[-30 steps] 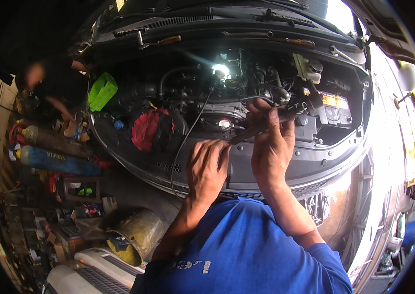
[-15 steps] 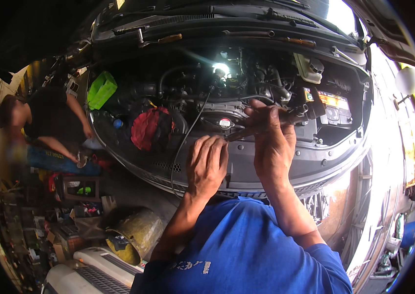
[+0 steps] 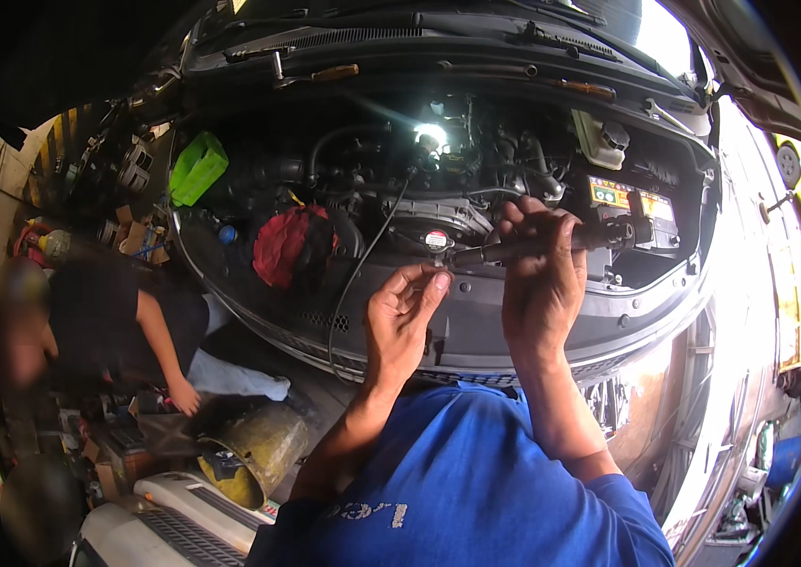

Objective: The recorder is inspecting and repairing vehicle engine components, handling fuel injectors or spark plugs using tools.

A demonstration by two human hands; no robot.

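Observation:
A dark, stick-shaped engine part that looks like a fuel injector is held level above the front of the engine bay. It has a thin tip on the left and a thick, blocky end on the right. My right hand wraps its body, thumb in front and fingers behind. At the thin tip, my left hand pinches with thumb and forefinger, palm turned up. Whether a small piece sits between those fingertips cannot be made out. Behind the part is the engine, lit by a bright work lamp.
A red cloth and a green cut container sit on the bay's left side. The battery and a reservoir are at right. Tools, including a ratchet, lie along the cowl. A person bends down at left.
My left hand has rolled from back-up to palm-up at the tip. The injector has tilted and shifted slightly right with my right hand. The person at left has bent lower and nearer.

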